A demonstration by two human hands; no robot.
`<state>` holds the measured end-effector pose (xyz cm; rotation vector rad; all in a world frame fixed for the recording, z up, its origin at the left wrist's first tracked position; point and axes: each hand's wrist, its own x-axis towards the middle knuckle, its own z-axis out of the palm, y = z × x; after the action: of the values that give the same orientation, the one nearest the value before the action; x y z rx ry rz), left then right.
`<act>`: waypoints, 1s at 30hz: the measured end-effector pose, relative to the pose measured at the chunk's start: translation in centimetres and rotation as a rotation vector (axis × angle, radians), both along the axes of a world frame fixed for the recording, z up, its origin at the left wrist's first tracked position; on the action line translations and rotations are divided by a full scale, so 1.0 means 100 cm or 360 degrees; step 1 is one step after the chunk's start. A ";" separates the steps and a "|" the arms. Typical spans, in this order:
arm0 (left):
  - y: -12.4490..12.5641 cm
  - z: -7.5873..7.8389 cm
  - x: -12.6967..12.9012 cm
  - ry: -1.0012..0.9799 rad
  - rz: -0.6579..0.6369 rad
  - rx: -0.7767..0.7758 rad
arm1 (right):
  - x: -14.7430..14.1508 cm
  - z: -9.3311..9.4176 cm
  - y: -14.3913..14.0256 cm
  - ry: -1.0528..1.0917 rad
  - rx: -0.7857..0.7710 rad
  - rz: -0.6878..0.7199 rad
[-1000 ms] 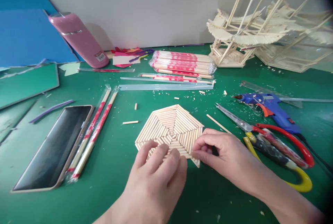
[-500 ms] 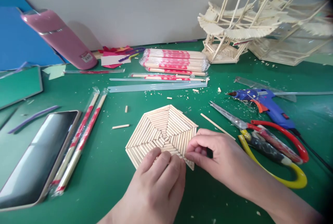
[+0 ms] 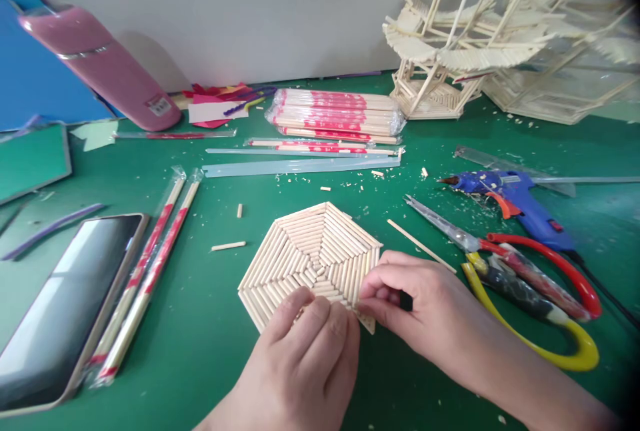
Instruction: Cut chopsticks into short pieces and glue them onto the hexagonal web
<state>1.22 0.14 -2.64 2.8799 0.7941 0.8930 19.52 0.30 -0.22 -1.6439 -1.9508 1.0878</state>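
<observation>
A flat polygonal panel of thin wooden sticks, laid in a spiderweb-like pattern, rests on the green table. My left hand covers the panel's near edge, its bent fingers closed on that edge and their tips hidden. At the near right side, my right hand pinches with thumb and forefinger, touching the panel beside my left fingertips. Whatever lies in that pinch is too small or hidden to make out. A loose thin stick lies just beyond my right hand. Two short stick pieces, one being a longer cut piece, lie left of the panel.
Scissors with red and yellow handles and a blue glue gun lie right. Packaged chopsticks and glue sticks are behind. A phone and wrapped chopsticks lie left. A stick-built model stands back right.
The view has shifted slightly, so surrounding things sit a little farther out. Both hands keep nearly the same place and grip at the panel's near right edge.
</observation>
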 end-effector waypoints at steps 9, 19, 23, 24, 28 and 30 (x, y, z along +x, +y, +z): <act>0.010 0.018 -0.013 -0.0123 0.0114 -0.0323 | 0.000 0.003 -0.002 0.0039 -0.0070 -0.0021; 0.019 0.047 -0.049 -0.0455 0.0866 -0.0417 | 0.000 -0.001 -0.004 0.0015 -0.0094 -0.0021; 0.013 0.045 -0.040 -0.0285 0.0564 -0.0426 | -0.001 -0.002 -0.004 0.0030 -0.0088 -0.0033; 0.011 0.043 -0.036 -0.0205 0.0453 -0.0415 | -0.002 -0.002 -0.004 0.0019 -0.0087 -0.0039; 0.003 0.029 -0.023 0.0148 0.0214 -0.0209 | -0.003 0.001 -0.002 -0.0013 -0.0051 -0.0039; 0.000 0.023 -0.018 0.0231 0.0193 -0.0102 | -0.002 0.003 -0.002 0.0006 -0.0021 -0.0036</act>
<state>-0.60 0.15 -0.39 2.8924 0.9998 0.6591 19.29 0.06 0.09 -1.6657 -1.9222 1.0966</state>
